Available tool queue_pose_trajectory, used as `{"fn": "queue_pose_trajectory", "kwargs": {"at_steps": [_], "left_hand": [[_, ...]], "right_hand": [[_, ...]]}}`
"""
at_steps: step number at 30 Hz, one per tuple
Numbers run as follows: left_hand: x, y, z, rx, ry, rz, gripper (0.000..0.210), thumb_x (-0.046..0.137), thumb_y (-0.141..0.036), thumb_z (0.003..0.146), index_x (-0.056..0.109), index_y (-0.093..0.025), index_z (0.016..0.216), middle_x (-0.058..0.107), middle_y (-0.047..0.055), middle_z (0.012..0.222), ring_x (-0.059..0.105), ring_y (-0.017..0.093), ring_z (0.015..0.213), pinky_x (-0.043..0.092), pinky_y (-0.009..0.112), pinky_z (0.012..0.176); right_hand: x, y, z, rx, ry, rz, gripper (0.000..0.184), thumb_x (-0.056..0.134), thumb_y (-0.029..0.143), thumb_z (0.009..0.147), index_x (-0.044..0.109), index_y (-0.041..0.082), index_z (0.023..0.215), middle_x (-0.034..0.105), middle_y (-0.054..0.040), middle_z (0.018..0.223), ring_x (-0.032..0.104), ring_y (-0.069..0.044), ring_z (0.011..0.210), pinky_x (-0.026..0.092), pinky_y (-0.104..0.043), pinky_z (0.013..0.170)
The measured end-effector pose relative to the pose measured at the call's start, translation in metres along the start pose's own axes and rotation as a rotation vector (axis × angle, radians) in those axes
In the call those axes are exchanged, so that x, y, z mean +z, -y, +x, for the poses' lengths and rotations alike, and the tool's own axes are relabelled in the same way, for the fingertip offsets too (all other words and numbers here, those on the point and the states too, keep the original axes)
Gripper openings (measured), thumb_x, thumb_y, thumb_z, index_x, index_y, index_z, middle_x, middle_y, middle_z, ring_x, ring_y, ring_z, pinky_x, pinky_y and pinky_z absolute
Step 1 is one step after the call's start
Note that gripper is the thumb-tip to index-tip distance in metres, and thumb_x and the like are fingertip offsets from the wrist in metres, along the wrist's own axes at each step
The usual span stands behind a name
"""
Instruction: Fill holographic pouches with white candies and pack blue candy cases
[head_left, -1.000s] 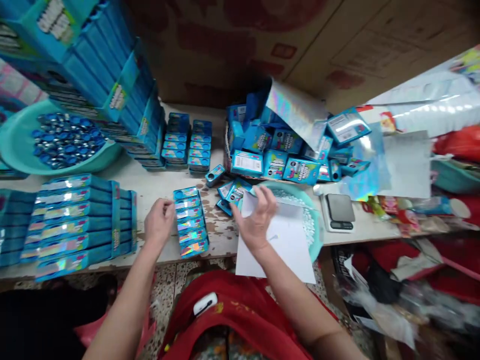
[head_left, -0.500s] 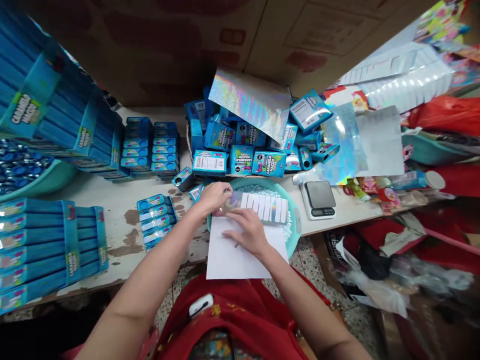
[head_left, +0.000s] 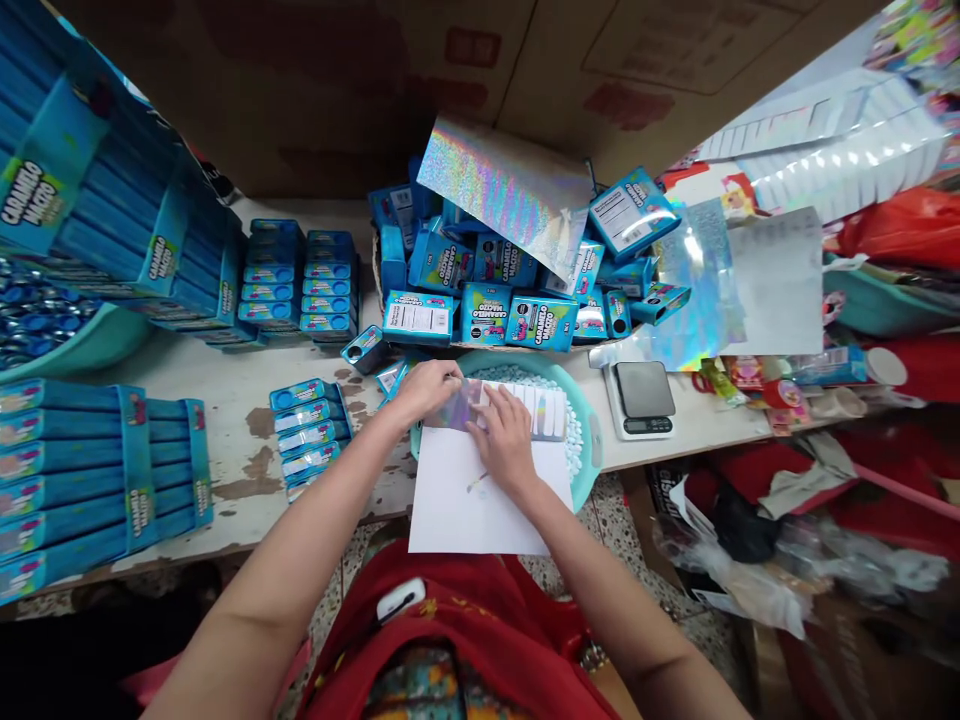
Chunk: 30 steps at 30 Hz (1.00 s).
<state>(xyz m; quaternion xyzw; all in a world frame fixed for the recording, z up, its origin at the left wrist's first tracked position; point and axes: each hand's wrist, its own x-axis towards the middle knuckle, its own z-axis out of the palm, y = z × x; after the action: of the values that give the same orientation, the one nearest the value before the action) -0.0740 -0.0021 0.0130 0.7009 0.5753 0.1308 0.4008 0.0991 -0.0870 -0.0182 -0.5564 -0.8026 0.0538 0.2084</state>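
A holographic sticker sheet with white label strips lies over a plain white paper, both above a turquoise basin of small pale blue pieces. My left hand is closed in a pinch at the sheet's upper left edge; its fingertips partly hide what they grip. Resting on the sheet's middle is my right hand, fingers stretched and slightly apart, covering some of the strips. Small specks of colour show on the white paper beneath my right palm.
Behind the basin, a box holds a heap of blue candy boxes with a loose shiny sheet on top. A small scale stands to the right. Stacks of blue cartons fill the left side. A large cardboard box borders the back.
My right hand has moved up onto the strips, its fingers now reaching further across the sheet. My left hand keeps its pinch at the left edge. The view has shifted slightly.
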Motion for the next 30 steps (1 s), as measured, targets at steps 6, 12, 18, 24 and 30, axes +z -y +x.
{"fn": "queue_pose_trajectory", "kwargs": {"at_steps": [6,12,18,24,30], "left_hand": [[0.001,0.0,-0.003,0.019,0.002,-0.023,0.026,0.046,-0.027,0.076,0.069,-0.019,0.084,0.068,0.003,0.075,0.058,0.017,0.071,0.039,0.025,0.061],[0.004,0.004,-0.003,0.013,-0.027,-0.039,0.025,0.047,-0.026,0.076,0.07,-0.019,0.085,0.069,0.003,0.078,0.058,0.018,0.072,0.04,0.026,0.063],[0.014,0.007,-0.004,0.029,-0.056,0.045,0.024,0.047,-0.026,0.081,0.069,-0.022,0.09,0.068,0.004,0.085,0.059,0.02,0.079,0.041,0.029,0.069],[-0.001,-0.008,-0.038,0.114,-0.322,-0.158,0.034,0.041,-0.032,0.09,0.061,-0.022,0.116,0.061,0.008,0.116,0.051,0.022,0.11,0.037,0.035,0.095],[-0.034,0.003,-0.12,0.078,-0.151,-0.582,0.028,0.05,-0.039,0.085,0.062,-0.018,0.099,0.066,0.004,0.089,0.059,0.017,0.082,0.046,0.027,0.072]], "right_hand": [[0.003,-0.003,0.019,0.055,-0.052,-0.017,0.048,0.052,0.036,0.091,0.043,0.018,0.135,0.049,-0.0138,0.137,0.037,-0.029,0.131,0.03,-0.05,0.105],[0.013,0.004,0.007,0.015,-0.009,-0.012,0.035,0.049,0.026,0.092,0.051,0.019,0.127,0.051,-0.0124,0.136,0.038,-0.027,0.132,0.03,-0.05,0.105],[-0.037,0.014,0.009,0.008,-0.136,0.184,0.01,0.05,0.022,0.091,0.06,0.019,0.092,0.068,-0.0073,0.095,0.061,-0.02,0.095,0.046,-0.037,0.086],[-0.097,0.041,0.029,0.206,-0.173,0.413,0.008,0.057,0.029,0.088,0.059,0.021,0.085,0.063,-0.0012,0.079,0.061,-0.016,0.076,0.05,-0.03,0.071],[-0.069,0.093,0.037,0.282,0.0,0.742,0.013,0.062,0.033,0.083,0.06,0.02,0.081,0.063,0.0,0.074,0.06,-0.015,0.068,0.049,-0.028,0.066]]}}
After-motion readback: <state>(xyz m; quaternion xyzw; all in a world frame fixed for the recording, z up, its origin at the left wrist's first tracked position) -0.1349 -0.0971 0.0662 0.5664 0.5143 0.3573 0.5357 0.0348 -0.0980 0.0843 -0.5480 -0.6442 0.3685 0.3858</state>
